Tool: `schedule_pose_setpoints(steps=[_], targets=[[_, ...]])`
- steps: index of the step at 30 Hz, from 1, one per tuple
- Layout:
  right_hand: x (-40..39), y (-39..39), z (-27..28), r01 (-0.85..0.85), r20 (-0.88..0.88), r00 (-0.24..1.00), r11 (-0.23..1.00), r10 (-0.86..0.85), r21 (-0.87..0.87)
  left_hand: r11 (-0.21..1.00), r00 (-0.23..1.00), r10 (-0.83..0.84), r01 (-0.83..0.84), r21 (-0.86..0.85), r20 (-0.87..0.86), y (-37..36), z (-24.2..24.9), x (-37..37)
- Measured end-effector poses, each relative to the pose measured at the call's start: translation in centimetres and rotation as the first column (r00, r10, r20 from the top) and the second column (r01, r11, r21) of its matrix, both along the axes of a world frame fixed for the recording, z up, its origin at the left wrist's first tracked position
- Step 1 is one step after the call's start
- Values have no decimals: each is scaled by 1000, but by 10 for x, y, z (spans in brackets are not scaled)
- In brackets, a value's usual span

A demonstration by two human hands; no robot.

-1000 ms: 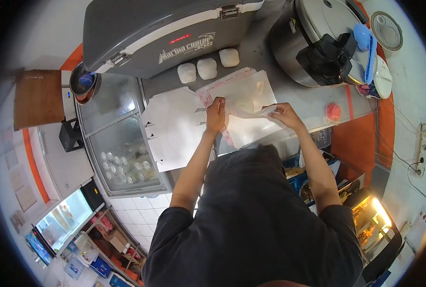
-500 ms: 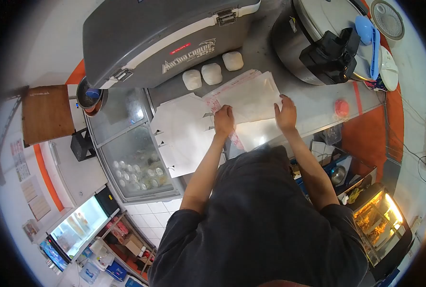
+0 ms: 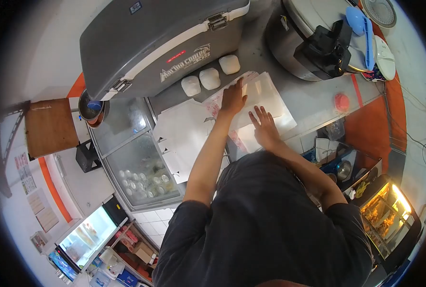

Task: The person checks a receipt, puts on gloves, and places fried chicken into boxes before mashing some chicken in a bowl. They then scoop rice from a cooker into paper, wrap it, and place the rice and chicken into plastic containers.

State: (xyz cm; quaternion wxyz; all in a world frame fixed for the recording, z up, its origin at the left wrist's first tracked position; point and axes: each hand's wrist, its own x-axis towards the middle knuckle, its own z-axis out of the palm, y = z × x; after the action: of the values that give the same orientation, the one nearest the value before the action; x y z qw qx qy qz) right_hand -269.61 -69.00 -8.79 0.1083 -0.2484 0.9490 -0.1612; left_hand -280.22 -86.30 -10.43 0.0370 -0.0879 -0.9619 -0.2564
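Note:
On the counter, a white sheet with red print (image 3: 215, 104) lies partly under plain pale wrapping paper (image 3: 274, 95). My left hand (image 3: 233, 99) rests near the paper's upper left edge, fingers pointing away from me and thumb apart. Lower down, my right hand (image 3: 265, 128) lies flat on the paper with its fingers spread. Neither hand grips anything that I can see. To the left are flattened white cartons (image 3: 182, 134) with slotted edges. Beyond the papers, three rounded white bundles (image 3: 209, 78) sit in a row.
A large grey cooler box (image 3: 174, 43) stands along the far side. At the right is a big metal pot (image 3: 289, 48) with a blue spoon (image 3: 368, 43) on its lid. A pink round object (image 3: 341, 102) lies near the counter's edge. A glass-topped freezer (image 3: 136, 158) adjoins at left.
My left hand has slid up and right along the paper's edge. My right hand has left the right edge, moved left and down, and now lies flat on the paper.

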Motion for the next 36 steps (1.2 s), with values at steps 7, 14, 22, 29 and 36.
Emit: schedule_pose_setpoints(steps=[7, 14, 22, 29, 36], targets=[[-6, 5, 1, -2, 21, 1000, 1000, 2, 27, 922, 917, -308, 221, 318, 254, -12, 19, -2], [-13, 4, -1, -28, 75, 997, 998, 24, 60, 904, 904, -421, 411, 114, 78, -8, 18, 41], [-33, 7, 24, -133, 71, 989, 990, 130, 36, 929, 928, -368, 370, 27, -57, -7, 4, 84], [-96, 22, 31, -364, -276, 870, 910, 408, 196, 948, 954, -296, 300, 105, -53, -5, -2, 91], [-92, 63, 31, -501, -122, 850, 859, 512, 107, 967, 979, -196, 184, 174, 52, -29, -5, 87]])
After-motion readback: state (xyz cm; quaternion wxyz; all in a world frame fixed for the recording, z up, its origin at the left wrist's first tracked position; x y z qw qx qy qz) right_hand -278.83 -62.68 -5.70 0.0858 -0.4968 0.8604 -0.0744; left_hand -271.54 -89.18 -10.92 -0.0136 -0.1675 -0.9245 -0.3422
